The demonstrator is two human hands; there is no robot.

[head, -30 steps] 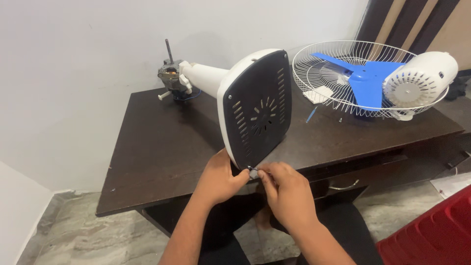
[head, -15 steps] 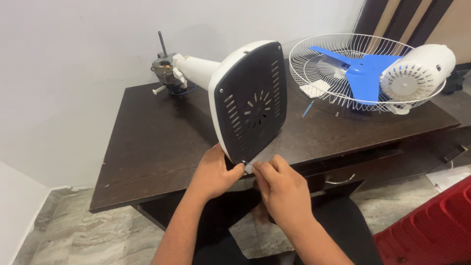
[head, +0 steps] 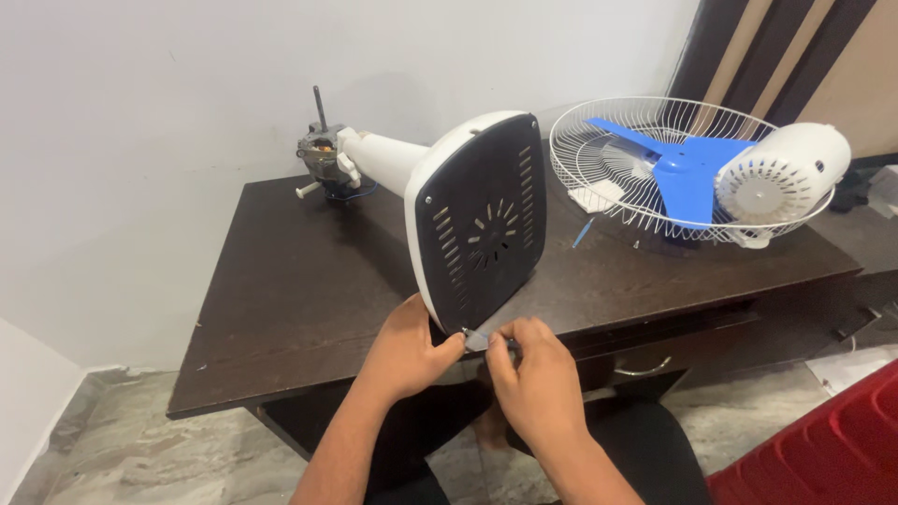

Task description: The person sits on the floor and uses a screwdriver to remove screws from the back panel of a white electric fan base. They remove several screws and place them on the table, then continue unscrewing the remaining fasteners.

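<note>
Fan base [head: 477, 220]: glossy white plastic w/ matt black plate. Table [head: 299, 281]: dark matt wood. Grille [head: 645, 159]: white wire. Blade [head: 687, 168]: blue plastic.

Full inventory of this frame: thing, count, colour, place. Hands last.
fan base: 1, white with black vented underside, on its side at the table's front edge
motor: 1, grey metal with shaft, far end of the base's stem
table: 1, dark brown
fan guard: 1, white wire, right on the table
fan blade: 1, blue, in the guard
motor cover: 1, white, vented, on the guard's right rim
red object: 1, bottom right corner
left hand: grips the base's lower corner
right hand: pinches a small part at that corner
</note>
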